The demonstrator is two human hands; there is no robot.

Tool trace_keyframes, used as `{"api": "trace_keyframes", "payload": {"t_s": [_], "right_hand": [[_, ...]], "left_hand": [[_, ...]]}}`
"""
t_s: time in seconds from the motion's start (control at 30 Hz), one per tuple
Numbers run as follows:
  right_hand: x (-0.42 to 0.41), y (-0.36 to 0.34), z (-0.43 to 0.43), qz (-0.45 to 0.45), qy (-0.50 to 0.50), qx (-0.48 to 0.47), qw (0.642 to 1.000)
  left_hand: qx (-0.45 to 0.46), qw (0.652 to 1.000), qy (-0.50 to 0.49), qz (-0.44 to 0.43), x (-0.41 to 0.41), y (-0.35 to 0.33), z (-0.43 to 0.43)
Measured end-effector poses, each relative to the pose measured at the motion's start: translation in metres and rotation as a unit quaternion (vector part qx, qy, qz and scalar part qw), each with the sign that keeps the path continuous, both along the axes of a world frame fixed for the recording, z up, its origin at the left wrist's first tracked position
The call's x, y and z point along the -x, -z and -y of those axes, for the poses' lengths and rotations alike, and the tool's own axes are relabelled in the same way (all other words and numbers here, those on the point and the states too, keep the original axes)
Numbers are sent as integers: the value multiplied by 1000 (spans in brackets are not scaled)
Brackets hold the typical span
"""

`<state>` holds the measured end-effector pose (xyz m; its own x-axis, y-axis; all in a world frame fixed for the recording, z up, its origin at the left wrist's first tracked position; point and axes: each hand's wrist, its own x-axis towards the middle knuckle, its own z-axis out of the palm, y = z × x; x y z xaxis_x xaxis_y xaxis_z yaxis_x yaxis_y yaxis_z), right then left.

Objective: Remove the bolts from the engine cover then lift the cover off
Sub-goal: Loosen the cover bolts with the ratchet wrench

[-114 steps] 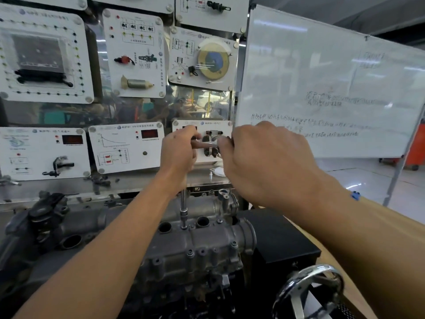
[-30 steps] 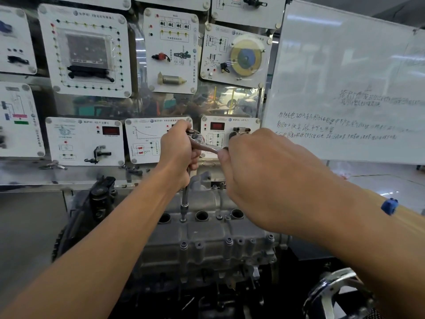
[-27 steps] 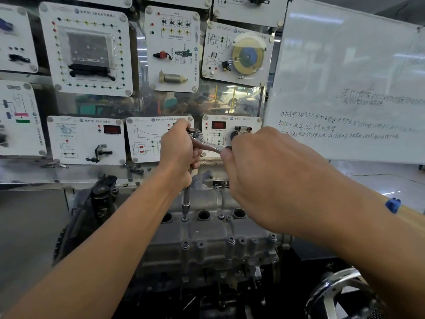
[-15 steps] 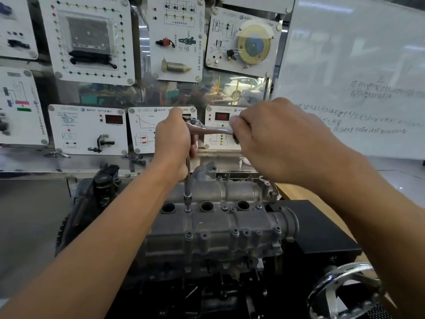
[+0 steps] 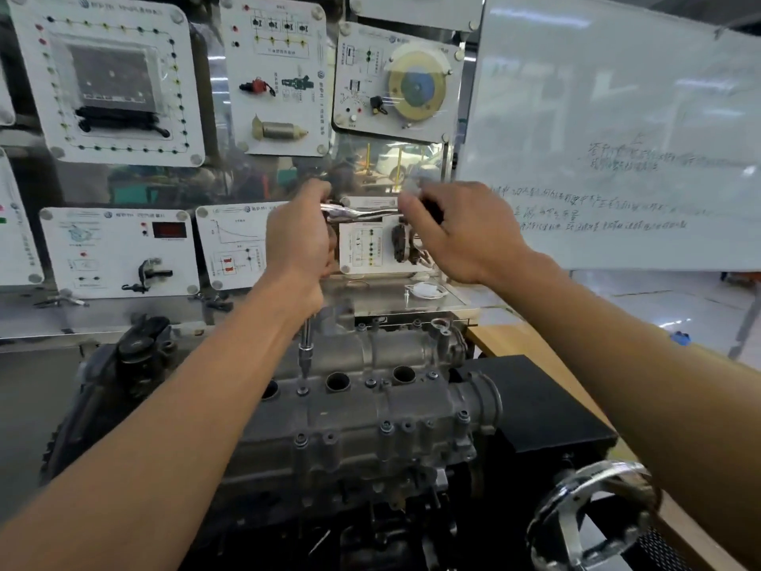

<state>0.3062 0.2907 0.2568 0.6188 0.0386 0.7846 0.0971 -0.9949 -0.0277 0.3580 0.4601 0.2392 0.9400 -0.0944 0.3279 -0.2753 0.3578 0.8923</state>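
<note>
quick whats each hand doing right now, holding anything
Left hand: grips the head end of the ratchet, above the extension bar.
Right hand: grips the ratchet's black handle end.

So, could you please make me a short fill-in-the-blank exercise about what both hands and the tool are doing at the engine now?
1. The left hand grips the ratchet at its head, and the right hand holds its ___.
2. The extension bar runs from the ratchet down to a ___ on the engine cover.
3. The whiteboard stands to the ___ of the instrument panels.

Missing words: handle; bolt; right.
</note>
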Motion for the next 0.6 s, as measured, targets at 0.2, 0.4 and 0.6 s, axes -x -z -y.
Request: {"api": "trace_keyframes", "payload": {"t_s": [0.2, 0.4, 0.6], "right_hand": [[84, -8, 15, 1, 118, 103, 988], [108, -12, 42, -25, 150, 64, 986], [115, -6, 55, 0, 163, 43, 986]], "left_hand": [[50, 998, -44, -5, 12, 12, 67], [24, 1000, -1, -4, 21, 9, 109], [-4, 1000, 21, -13, 27, 10, 125]]}}
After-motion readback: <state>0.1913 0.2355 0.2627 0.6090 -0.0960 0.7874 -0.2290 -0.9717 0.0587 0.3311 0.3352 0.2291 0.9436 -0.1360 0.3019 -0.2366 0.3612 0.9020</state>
